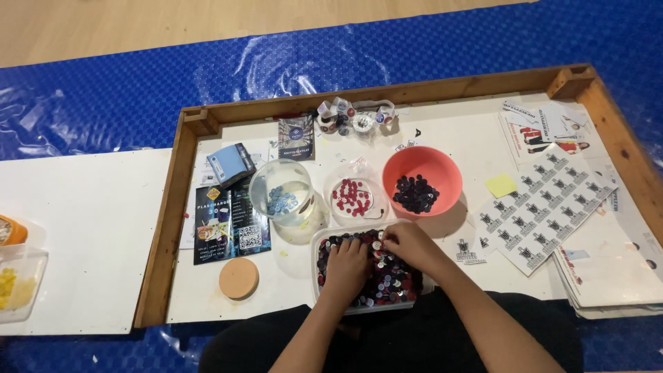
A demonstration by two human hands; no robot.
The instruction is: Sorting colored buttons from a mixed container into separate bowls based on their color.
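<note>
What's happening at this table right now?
A person has both hands in a clear tub of mixed buttons: the left hand lies flat on the pile, the right hand picks near the far edge. Beyond the tub stand a clear bowl with pale blue buttons, a small clear container with red ones and a salmon bowl with dark ones, all inside a wooden-framed board.
</note>
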